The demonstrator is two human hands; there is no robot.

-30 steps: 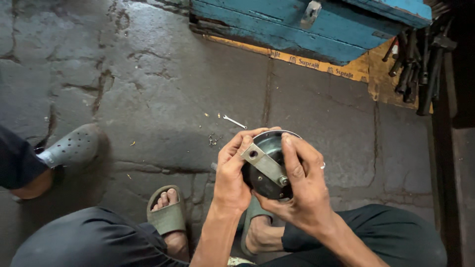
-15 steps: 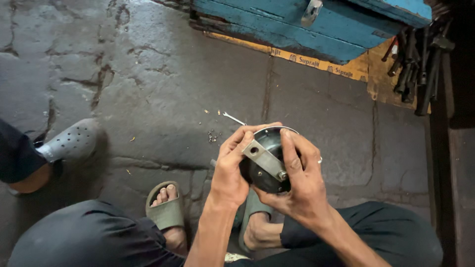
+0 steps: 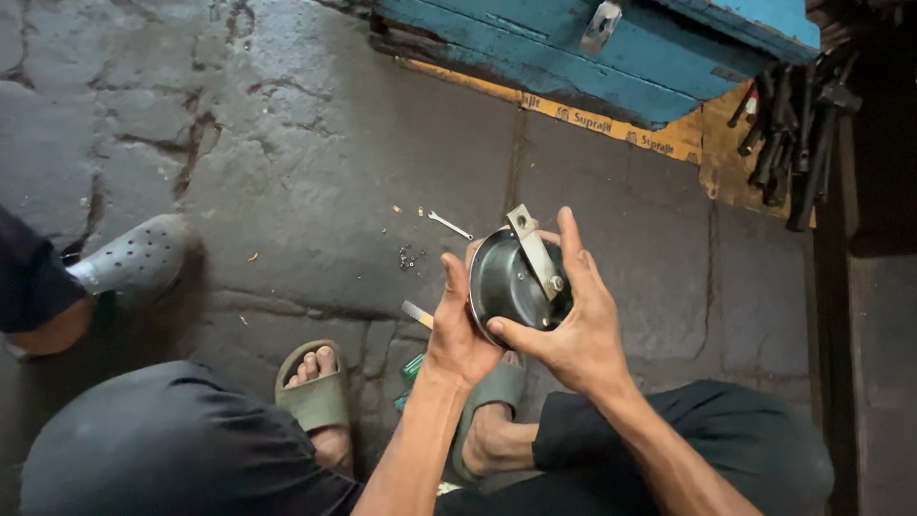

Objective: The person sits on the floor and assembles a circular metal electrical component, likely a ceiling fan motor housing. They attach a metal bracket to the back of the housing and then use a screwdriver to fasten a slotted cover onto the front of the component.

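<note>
**Clerk:** Item one?

**Checker:** Round dark metal bowl-shaped housing [image 3: 511, 287], hollow side facing up toward the camera, held above the stone floor [image 3: 287, 162] over the person's lap. A pale metal bracket strip [image 3: 537, 253] lies across its mouth, one end jutting past the upper rim, with a small bolt or nut near its lower end.

**Clerk:** Hands on it?

**Checker:** Left hand [image 3: 460, 330]: cupped against the housing's left rim, fingers behind it, thumb up along the edge. Right hand [image 3: 573, 325]: fingers spread over the right side, thumb pressed on the lower rim, index finger stretched up beside the bracket. Both grasp the housing.

**Clerk:** Floor stock near it?

**Checker:** One small spanner [image 3: 449, 225], just beyond the housing. A scatter of tiny dark fasteners [image 3: 409, 257] to its left. A tool with a green handle [image 3: 413, 368] under the left wrist, mostly hidden; kind cannot be told.

**Clerk:** Footwear?

**Checker:** Olive slide sandals [image 3: 310, 397] on the person's feet. One grey perforated clog [image 3: 134, 268] at far left, belonging to another person.

**Clerk:** Background?

**Checker:** Blue wooden box [image 3: 592, 53] with a metal hasp at top, resting on yellow cardboard [image 3: 688, 143]. A cluster of dark hand tools [image 3: 793, 134] at the upper right.
</note>
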